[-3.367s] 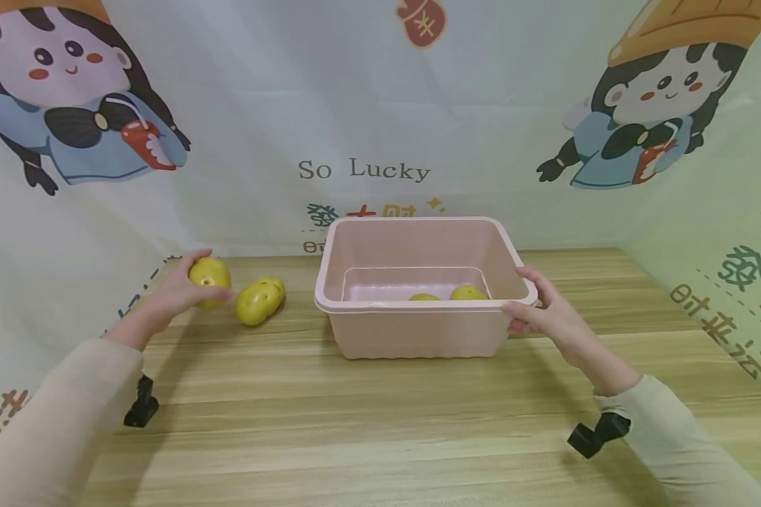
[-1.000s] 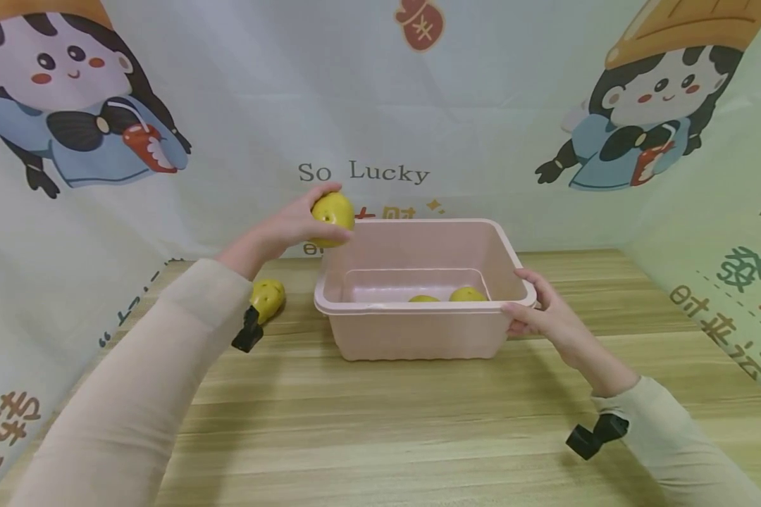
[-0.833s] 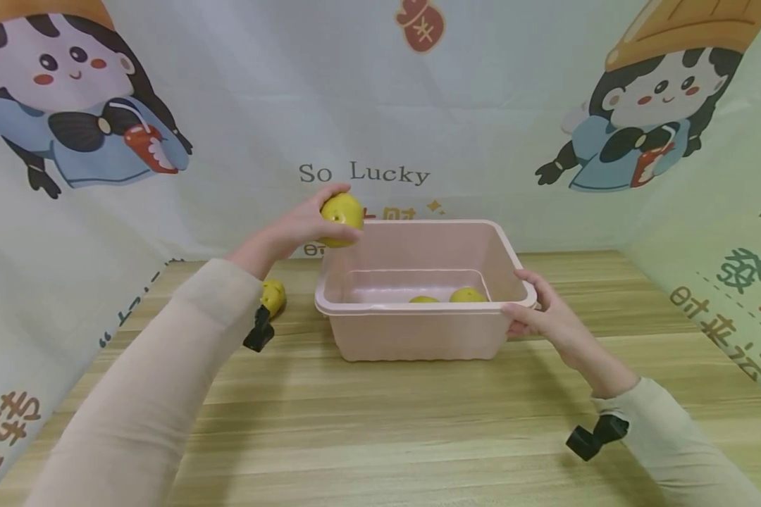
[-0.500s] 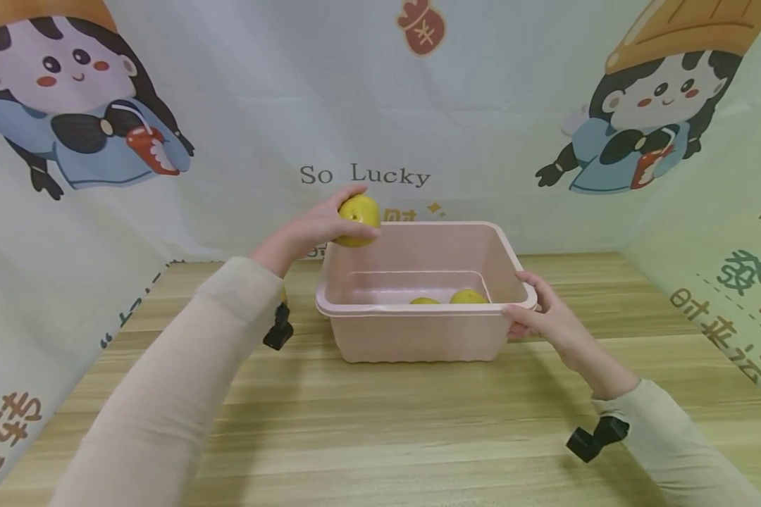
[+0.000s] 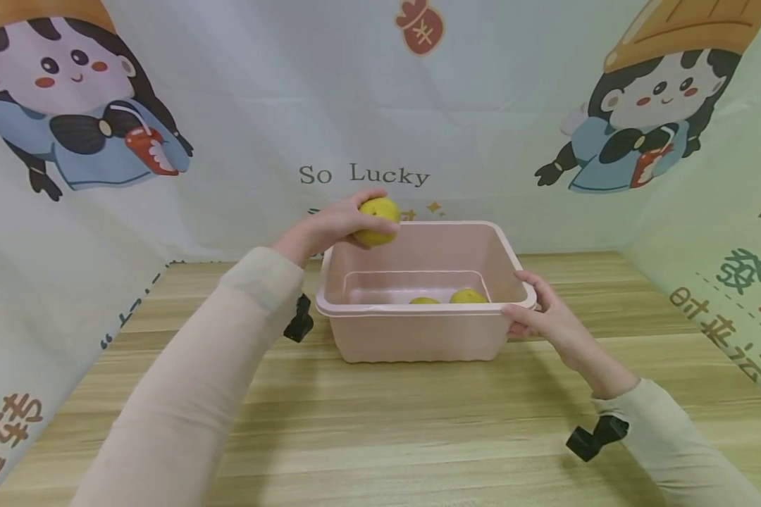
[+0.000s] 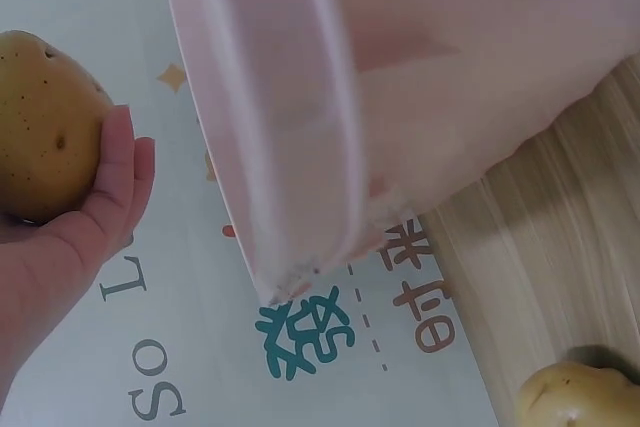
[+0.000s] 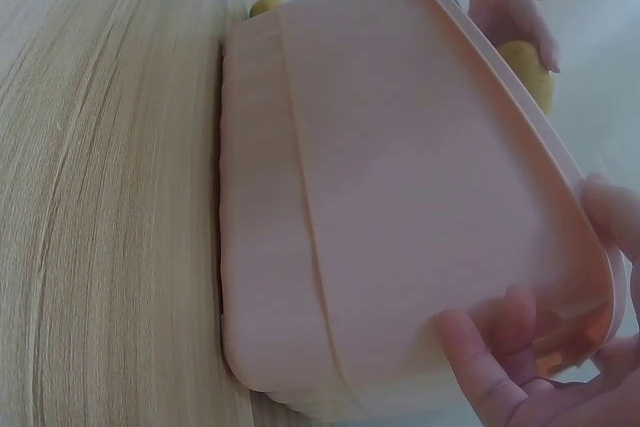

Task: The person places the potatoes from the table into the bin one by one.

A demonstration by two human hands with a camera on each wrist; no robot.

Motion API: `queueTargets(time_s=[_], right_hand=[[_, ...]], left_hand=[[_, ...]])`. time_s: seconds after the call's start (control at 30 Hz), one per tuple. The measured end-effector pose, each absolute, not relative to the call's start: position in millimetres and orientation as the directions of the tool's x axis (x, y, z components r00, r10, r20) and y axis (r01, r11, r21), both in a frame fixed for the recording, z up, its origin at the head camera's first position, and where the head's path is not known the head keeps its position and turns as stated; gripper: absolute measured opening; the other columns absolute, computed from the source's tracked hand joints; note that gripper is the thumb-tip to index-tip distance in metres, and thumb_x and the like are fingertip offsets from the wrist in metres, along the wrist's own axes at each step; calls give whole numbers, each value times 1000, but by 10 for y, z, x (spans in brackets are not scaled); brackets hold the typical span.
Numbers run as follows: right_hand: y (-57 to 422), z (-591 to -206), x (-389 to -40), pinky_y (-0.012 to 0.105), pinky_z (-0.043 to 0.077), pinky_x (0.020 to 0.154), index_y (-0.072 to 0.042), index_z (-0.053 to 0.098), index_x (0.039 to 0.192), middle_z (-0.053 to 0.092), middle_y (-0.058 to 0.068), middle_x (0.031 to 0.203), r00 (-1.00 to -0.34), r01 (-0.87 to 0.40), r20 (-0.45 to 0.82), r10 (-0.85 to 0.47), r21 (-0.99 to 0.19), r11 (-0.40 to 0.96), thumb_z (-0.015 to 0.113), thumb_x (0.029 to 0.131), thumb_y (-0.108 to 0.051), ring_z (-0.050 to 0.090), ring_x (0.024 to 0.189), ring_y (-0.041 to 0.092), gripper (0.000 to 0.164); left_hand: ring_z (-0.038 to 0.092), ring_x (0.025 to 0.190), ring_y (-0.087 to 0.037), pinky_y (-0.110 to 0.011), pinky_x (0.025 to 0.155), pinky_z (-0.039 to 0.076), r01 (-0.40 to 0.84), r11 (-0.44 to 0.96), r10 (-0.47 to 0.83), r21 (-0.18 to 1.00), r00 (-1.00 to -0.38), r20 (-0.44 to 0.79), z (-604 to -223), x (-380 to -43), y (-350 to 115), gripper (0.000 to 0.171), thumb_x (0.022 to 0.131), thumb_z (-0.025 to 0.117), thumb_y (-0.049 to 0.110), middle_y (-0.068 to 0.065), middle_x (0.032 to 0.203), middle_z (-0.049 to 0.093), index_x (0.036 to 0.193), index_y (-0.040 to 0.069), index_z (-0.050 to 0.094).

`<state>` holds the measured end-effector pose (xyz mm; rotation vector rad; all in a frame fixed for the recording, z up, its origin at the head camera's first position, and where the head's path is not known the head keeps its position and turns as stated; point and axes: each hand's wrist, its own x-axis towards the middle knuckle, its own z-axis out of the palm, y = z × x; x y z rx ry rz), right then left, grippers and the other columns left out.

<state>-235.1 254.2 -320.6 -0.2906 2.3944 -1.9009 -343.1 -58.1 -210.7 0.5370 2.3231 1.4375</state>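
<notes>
My left hand (image 5: 330,224) grips a yellow potato (image 5: 383,209) between thumb and fingers, above the back left part of a pink plastic tub (image 5: 412,338). In the left wrist view that potato (image 6: 45,127) shows dark eyes on its skin. Inside the tub lie two potatoes, one low at the middle (image 5: 423,301) and another to its right (image 5: 468,296), both partly hidden by the front rim. My right hand (image 5: 554,317) holds the tub's right front corner, thumb on the rim; the right wrist view shows fingers beneath the rim against the outer wall.
Another potato (image 6: 580,402) sits on the wooden table (image 5: 380,429), left of the tub; the left arm hides it in the head view. A printed cloth (image 5: 254,141) hangs behind and at both sides. Black wrist cameras hang below both sleeves.
From the left side of the table, my left hand has lifted the potato and carried it right, over the tub. The right hand keeps its hold at the corner.
</notes>
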Motion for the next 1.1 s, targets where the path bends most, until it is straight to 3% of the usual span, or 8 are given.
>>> queueTargets(time_s=[0.47,0.73,1.1], right_hand=[[2514,-3200,-2347,29,54,73,-7,10,144,26,26,135,-977,-101,59,-206,-974,201,56,90,-16,59,74,8,71],[2521,-3202,-2347,31,54,74,-7,10,144,26,25,134,-977,-103,62,-204,-975,198,56,91,-16,60,74,8,71],[2538,-3203,-2355,33,54,74,-7,13,142,29,23,130,-980,-98,58,-191,-973,209,57,90,-16,59,72,9,70]], left_hand=[[48,95,-21,-29,72,47,136,444,502,886,-857,-120,-2084,-3422,-453,75,79,66,21,-11,120,43,143,19,26],[40,121,-26,-40,95,43,92,406,445,909,-889,-109,-2056,-3439,-395,69,81,66,18,-8,147,24,141,20,32],[42,124,-27,-43,100,39,150,375,417,915,-909,-22,-2014,-3510,-633,64,85,63,18,-9,147,28,141,15,31]])
